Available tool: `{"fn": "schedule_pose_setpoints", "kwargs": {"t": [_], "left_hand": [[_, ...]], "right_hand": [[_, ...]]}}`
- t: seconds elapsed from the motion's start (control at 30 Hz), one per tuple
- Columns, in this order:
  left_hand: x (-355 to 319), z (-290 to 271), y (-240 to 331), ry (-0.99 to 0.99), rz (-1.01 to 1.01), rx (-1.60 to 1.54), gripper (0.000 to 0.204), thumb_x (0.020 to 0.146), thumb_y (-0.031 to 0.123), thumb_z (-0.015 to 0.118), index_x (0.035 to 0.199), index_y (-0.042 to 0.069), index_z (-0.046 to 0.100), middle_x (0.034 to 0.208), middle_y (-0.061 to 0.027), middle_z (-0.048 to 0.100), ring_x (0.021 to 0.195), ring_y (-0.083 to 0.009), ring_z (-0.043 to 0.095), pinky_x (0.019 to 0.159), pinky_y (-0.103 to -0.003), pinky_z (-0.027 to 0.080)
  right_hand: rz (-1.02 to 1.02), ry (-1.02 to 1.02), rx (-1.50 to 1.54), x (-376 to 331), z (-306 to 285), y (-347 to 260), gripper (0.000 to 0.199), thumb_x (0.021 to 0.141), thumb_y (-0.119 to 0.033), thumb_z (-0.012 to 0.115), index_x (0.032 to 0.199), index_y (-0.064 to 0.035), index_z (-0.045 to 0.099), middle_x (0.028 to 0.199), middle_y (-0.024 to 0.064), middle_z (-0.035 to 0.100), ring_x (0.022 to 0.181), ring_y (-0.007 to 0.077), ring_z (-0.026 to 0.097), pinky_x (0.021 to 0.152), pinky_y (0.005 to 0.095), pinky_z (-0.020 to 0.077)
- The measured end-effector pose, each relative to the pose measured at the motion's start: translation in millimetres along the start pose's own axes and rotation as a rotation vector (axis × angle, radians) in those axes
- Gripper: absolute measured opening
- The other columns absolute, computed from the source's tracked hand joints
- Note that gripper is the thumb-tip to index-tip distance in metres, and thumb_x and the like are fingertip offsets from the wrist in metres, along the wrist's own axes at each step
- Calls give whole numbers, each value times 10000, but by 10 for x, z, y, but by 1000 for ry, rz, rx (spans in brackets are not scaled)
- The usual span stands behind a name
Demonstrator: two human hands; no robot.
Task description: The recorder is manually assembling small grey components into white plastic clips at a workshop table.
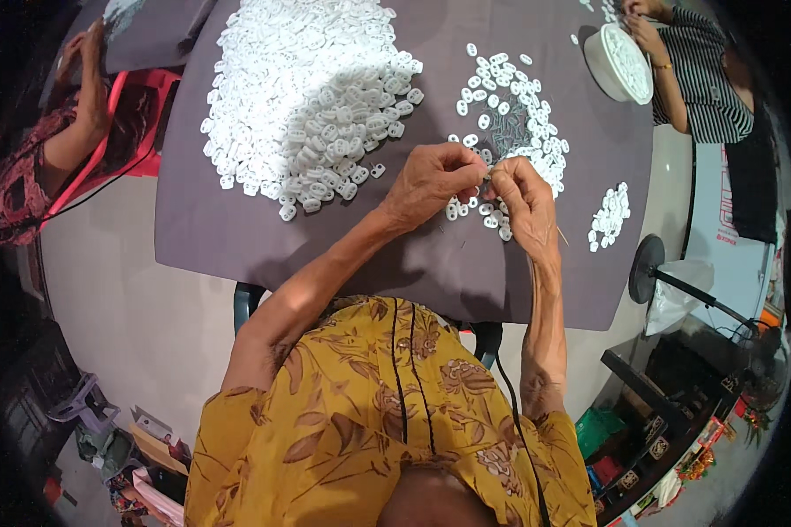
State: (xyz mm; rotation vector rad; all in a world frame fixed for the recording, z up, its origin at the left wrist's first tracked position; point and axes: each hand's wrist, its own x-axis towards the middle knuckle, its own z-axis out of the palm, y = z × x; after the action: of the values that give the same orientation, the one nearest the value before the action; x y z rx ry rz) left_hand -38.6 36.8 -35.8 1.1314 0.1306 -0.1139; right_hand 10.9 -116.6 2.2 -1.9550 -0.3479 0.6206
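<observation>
My left hand (431, 180) and my right hand (523, 198) meet over the purple table (237, 237), fingertips pinched together on a small white plastic piece (486, 178) with what looks like a thin metal pin. Right beneath them lie a few loose white pieces (488, 220). Beyond my hands is a scatter of white pieces around a little heap of grey metal pins (510, 132). A big pile of white plastic pieces (312, 88) covers the table's far left.
A small group of white pieces (611, 215) lies at the right edge. A white bowl (620, 61) of pieces stands far right, by a person in a striped top (703, 79). Another person's arm (83, 114) is at the left. A black stand (655, 272) is beside the table.
</observation>
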Motion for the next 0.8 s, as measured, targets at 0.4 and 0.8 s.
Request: {"fn": "schedule_pose_setpoints", "kwargs": {"t": [0.4,0.8], "left_hand": [[22,97,44,-74,74,-122,159,812,124,526,708,5,544,673,-56,588,577,-68,502,535,-205,413],[45,37,7,-85,16,-141,116,807,114,557,803,0,577,694,-24,558,602,-76,515,562,-222,431]], "right_hand": [[-32,36,385,5,79,58,246,891,-219,479,732,-31,476,631,23,487,576,90,449,533,224,361],[-99,153,198,-52,93,-88,232,883,-195,484,721,-29,504,671,4,511,638,60,450,575,200,344]]}}
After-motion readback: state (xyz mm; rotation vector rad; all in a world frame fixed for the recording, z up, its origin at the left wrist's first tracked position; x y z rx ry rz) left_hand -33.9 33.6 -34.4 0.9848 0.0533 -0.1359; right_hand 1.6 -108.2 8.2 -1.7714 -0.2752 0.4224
